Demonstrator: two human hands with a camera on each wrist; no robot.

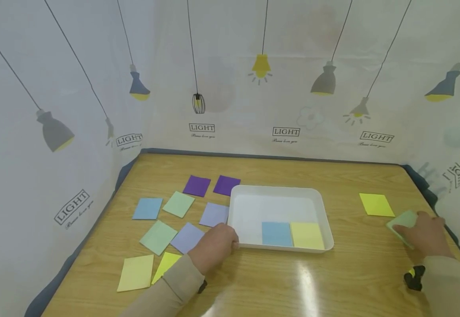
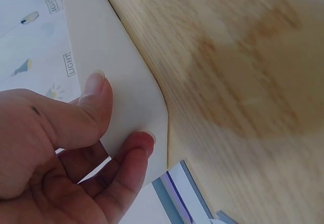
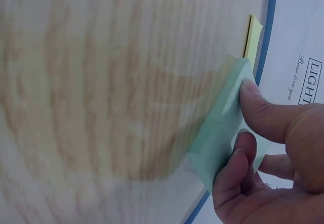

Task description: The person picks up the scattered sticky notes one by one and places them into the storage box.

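Note:
My left hand (image 1: 214, 247) grips the near left corner of a white plastic tray (image 1: 269, 204). In the left wrist view, thumb and fingers hold the tray's wall (image 2: 116, 57). Inside the tray, a blue sticky note pad (image 1: 276, 233) and a pale yellow sticky note pad (image 1: 307, 234) lie side by side along the near edge. At the table's right side, my right hand (image 1: 428, 231) pinches a green sticky note pad (image 3: 217, 128), tilted in the right wrist view. A bright yellow sticky note pad (image 1: 376, 205) lies just beyond it.
Left of the tray lie several more sticky note pads: purple (image 1: 197, 186), blue (image 1: 147, 208), green (image 1: 158, 237), lilac (image 1: 187, 237) and yellow (image 1: 136, 273). The wooden table (image 1: 293, 281) is enclosed by a lamp-patterned curtain (image 1: 238, 88) at the back and sides.

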